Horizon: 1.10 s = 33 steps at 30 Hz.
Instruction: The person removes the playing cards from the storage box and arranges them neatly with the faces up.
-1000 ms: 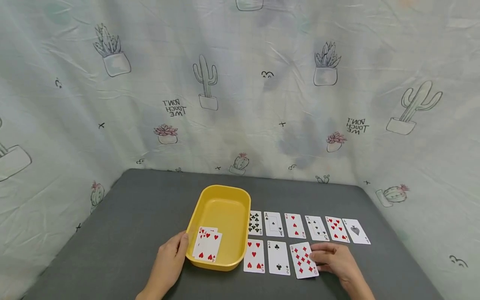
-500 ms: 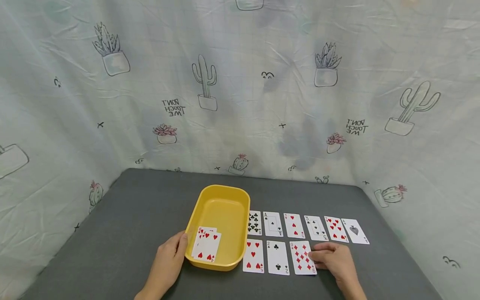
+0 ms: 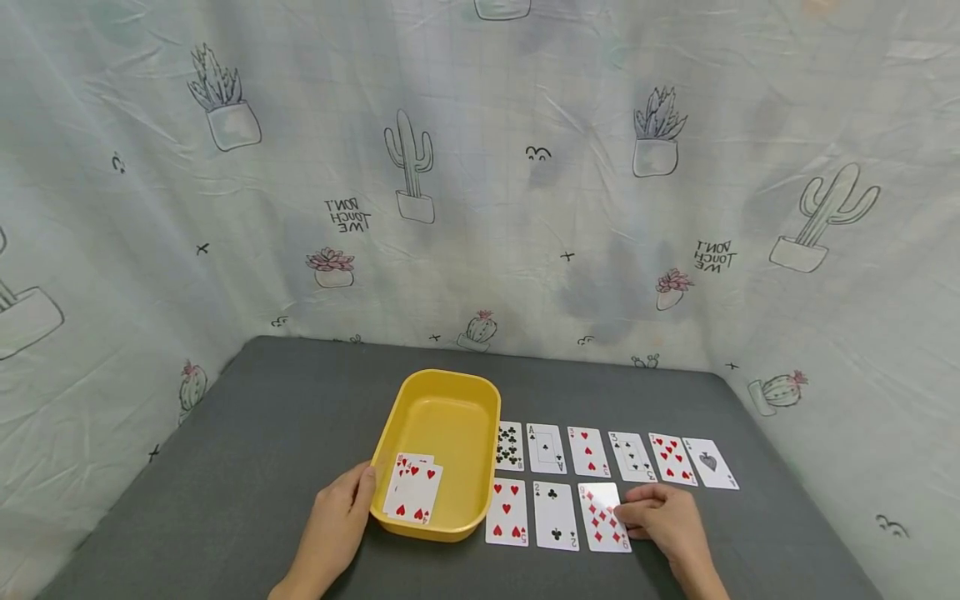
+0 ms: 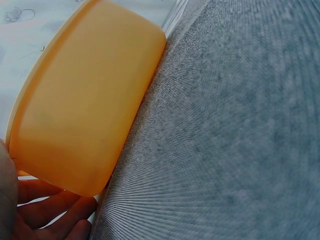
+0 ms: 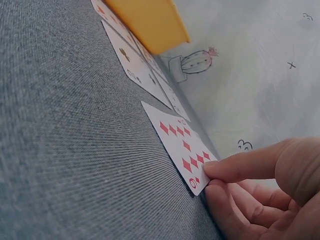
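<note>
A yellow plastic tray (image 3: 423,433) sits left of the cards, with two red-suited cards (image 3: 414,492) overlapping in its near left corner. My left hand (image 3: 337,517) grips the tray's near left side; the left wrist view shows the thumb side at the rim and fingers along the wall (image 4: 90,110). Between thumb and finger, my right hand (image 3: 663,521) pinches the right edge of the nine of diamonds (image 3: 600,521). In the right wrist view that card (image 5: 172,140) lies at a slight tilt close to the grey cloth, and I cannot tell whether it lies fully flat.
Left of the nine are the two of clubs (image 3: 556,517) and five of hearts (image 3: 507,512). Behind them runs a row of several face-up cards, ending at the ace of spades (image 3: 710,463). A printed curtain (image 3: 480,167) hangs behind the grey table (image 3: 247,467).
The nine of diamonds has turned from slightly slanted to nearly in line with its row, and the right hand has shifted a little left. The left hand and tray look unmoved.
</note>
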Each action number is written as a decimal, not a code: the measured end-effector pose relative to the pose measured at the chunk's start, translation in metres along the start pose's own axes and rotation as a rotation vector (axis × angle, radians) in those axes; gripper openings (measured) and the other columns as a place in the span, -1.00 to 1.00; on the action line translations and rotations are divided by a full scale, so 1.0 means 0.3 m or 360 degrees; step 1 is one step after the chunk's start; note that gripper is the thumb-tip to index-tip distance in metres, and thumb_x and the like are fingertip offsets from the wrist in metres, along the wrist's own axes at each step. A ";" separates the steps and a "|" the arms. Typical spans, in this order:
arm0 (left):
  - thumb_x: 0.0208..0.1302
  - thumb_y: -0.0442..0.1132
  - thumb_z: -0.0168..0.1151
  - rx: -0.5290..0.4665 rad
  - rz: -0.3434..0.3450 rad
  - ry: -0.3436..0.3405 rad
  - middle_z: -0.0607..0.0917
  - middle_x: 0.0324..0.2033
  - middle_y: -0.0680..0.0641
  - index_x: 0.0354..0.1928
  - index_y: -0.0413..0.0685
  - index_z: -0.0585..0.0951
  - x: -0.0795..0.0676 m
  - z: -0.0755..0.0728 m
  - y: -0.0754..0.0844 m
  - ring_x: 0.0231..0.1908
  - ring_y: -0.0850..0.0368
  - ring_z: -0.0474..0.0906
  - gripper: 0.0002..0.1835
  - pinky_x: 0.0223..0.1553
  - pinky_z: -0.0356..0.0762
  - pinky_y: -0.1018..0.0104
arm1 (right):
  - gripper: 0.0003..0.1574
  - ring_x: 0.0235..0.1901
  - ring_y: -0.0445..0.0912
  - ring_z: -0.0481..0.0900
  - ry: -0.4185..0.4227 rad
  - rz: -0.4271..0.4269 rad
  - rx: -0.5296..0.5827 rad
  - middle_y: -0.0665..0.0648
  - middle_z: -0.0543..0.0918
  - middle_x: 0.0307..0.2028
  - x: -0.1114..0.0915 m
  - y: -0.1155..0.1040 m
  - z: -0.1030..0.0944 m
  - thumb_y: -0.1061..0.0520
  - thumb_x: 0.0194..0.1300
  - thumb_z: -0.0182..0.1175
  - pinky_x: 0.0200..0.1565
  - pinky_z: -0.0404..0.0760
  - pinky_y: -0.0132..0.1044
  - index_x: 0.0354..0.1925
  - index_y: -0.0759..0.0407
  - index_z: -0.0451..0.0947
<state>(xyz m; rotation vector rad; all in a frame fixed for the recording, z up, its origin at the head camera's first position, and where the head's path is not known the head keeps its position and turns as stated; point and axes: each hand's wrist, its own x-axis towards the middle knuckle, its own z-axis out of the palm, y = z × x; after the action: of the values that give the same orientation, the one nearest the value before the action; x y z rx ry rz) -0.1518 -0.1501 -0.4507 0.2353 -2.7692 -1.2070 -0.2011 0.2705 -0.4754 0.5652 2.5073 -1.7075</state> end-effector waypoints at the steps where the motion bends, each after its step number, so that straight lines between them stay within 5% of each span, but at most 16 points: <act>1: 0.59 0.03 -0.17 0.0001 -0.0001 -0.0001 0.57 0.14 -0.26 0.26 -0.34 0.49 0.000 0.000 0.000 0.18 -0.18 0.46 -0.43 0.15 0.39 -0.16 | -0.71 -0.52 -0.01 0.65 0.0003 0.0004 -0.0004 0.21 0.69 -0.52 0.000 0.000 0.001 0.41 -0.11 0.48 -0.50 0.67 -0.18 -0.36 0.41 0.60; 16: 0.59 0.06 -0.20 0.0015 0.0018 0.0007 0.57 0.14 -0.26 0.26 -0.36 0.48 0.000 0.004 -0.005 0.18 -0.19 0.46 -0.39 0.14 0.40 -0.16 | -0.74 -0.60 -0.04 0.62 0.0036 -0.0098 -0.0104 0.14 0.61 -0.62 0.008 0.022 0.008 0.42 -0.17 0.48 -0.56 0.65 -0.23 -0.51 0.34 0.56; 24: 0.59 0.06 -0.19 -0.0007 0.0076 0.0046 0.61 0.10 -0.22 0.22 -0.32 0.53 0.004 0.020 -0.007 0.15 -0.15 0.49 -0.41 0.13 0.41 -0.14 | -0.83 -0.49 -0.02 0.62 -0.0034 -0.0131 0.0154 0.20 0.65 -0.47 -0.056 -0.095 0.031 0.33 0.18 0.37 -0.44 0.67 -0.23 -0.30 0.42 0.59; 28: 0.59 0.04 -0.17 -0.0013 0.0104 0.0064 0.63 0.07 -0.20 0.20 -0.31 0.55 0.003 0.024 -0.010 0.14 -0.13 0.51 -0.44 0.12 0.43 -0.12 | -0.77 -0.37 0.09 0.65 -0.0285 -0.0145 0.0402 0.29 0.67 -0.34 -0.145 -0.207 0.130 0.28 0.26 0.32 -0.29 0.69 -0.15 -0.18 0.44 0.56; 33: 0.59 0.06 -0.19 -0.0004 0.0106 0.0081 0.62 0.08 -0.20 0.20 -0.30 0.55 0.001 0.015 -0.016 0.14 -0.12 0.50 -0.42 0.12 0.43 -0.12 | -0.65 -0.19 0.12 0.66 -0.0855 -0.0079 0.0764 0.30 0.67 -0.19 -0.238 -0.351 0.273 0.23 0.32 0.29 -0.06 0.63 -0.07 -0.03 0.45 0.51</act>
<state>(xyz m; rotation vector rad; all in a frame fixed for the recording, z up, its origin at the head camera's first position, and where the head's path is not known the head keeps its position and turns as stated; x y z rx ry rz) -0.1524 -0.1501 -0.4573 0.1701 -2.7093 -1.1719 -0.1820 0.1431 -0.3959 0.0363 1.7687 -2.1355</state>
